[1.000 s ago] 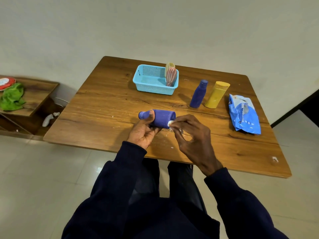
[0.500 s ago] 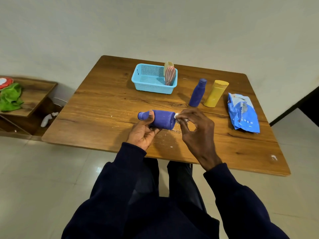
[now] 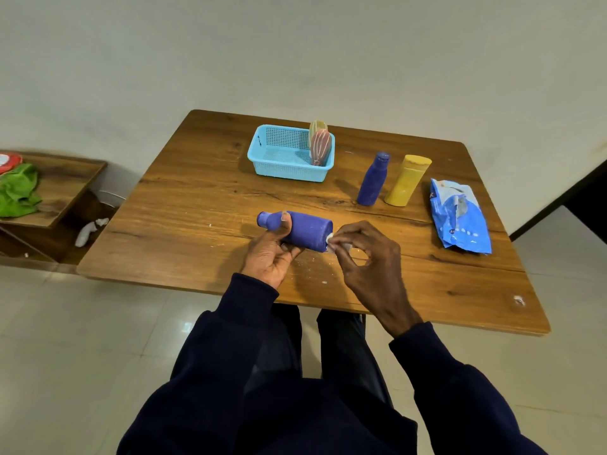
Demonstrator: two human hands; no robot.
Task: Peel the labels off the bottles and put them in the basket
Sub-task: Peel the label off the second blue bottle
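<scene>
left hand point(image 3: 267, 259) fingers point(image 3: 290, 250) mostly behind purple bottle point(image 3: 307, 231), packet point(image 3: 460, 221) print unreadable; red object point(image 3: 8, 161) edge-cropped

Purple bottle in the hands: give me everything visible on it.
The held purple bottle is matte, plastic-looking, with a narrower matching cap pointing left. It lies sideways over the table, gripped by the left hand, thumb across its shoulder. The right hand pinches a white label scrap at its base end.
</scene>
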